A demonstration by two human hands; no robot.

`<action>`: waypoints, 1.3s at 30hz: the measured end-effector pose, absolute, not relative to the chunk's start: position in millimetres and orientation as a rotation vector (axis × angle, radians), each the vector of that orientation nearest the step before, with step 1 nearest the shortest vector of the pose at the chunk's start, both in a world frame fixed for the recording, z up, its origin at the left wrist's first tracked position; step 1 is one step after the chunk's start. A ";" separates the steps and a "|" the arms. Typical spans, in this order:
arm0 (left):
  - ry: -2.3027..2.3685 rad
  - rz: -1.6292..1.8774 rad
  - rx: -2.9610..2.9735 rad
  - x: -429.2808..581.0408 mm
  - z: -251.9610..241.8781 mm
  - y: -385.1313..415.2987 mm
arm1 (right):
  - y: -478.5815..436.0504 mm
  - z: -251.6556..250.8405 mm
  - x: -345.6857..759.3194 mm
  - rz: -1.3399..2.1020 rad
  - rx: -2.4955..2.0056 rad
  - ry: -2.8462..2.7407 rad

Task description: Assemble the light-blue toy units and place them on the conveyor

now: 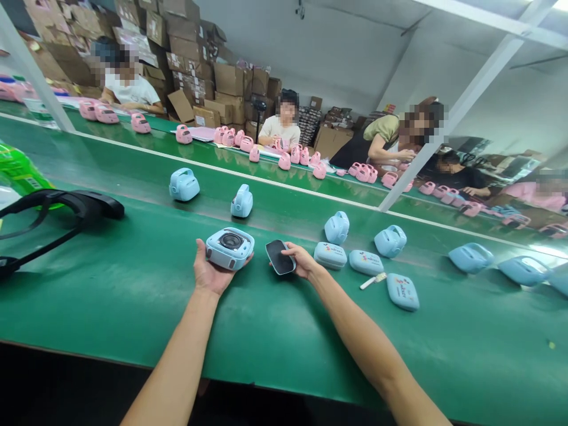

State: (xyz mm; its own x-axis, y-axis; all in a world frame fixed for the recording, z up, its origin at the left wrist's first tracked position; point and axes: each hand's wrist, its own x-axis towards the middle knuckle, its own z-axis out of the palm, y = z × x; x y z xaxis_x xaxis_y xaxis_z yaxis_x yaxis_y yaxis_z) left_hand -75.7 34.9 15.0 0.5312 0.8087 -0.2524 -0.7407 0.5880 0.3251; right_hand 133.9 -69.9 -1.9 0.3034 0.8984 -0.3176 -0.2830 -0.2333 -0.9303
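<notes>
My left hand (212, 273) cups a light blue toy housing (229, 247) from below; a round black speaker shows in its open face. My right hand (302, 260) grips a dark oval cover panel (280, 257) with a light blue rim, held a little to the right of the housing. Both hands hover just above the green conveyor belt (133, 284).
Blue cover plates (330, 255) (366, 262) (402, 291) and a small white brush (373, 281) lie right of my right hand. Blue housings (183, 184) (242, 202) (337, 228) (390, 241) sit further along the belt. A black strap (66, 207) lies at left. Several people work with pink housings (284, 161) across the belt.
</notes>
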 end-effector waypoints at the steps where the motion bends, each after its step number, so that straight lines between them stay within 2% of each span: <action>1: 0.389 0.922 0.182 -76.0 15.2 34.5 | -67.0 -4.1 131.6 1.233 -1.353 -0.595; 12: 0.375 0.922 0.175 -76.2 15.4 33.9 | -57.4 -16.0 127.4 1.209 -1.213 -0.497; 19: 0.481 1.029 0.363 -69.6 10.1 33.3 | -65.5 -5.1 128.4 1.317 -0.838 -0.390; 22: 0.576 1.109 0.484 -62.1 3.8 29.8 | -64.0 1.6 120.9 1.210 -0.838 -0.417; 25: 0.577 1.125 0.618 -56.3 0.4 21.6 | -62.8 9.8 100.1 1.002 -1.009 -0.621; 29: 0.565 1.077 0.684 -55.3 0.9 12.9 | -72.2 22.9 65.3 0.668 -1.334 -1.204; 34: 0.528 0.967 0.634 -61.1 2.3 12.0 | -86.4 35.5 65.4 0.332 -1.453 -1.783; 39: 0.510 0.739 0.634 -60.5 2.3 6.5 | -87.0 39.1 95.5 0.319 -1.348 -1.902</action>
State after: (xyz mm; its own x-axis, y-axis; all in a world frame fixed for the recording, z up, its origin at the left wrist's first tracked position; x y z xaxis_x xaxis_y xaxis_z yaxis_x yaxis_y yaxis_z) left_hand -60.5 6.5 2.3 0.6358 0.7451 -0.2014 -0.4535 0.5717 0.6837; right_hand 95.5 -87.0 39.1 -0.1453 0.8857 0.4410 0.6931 0.4092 -0.5934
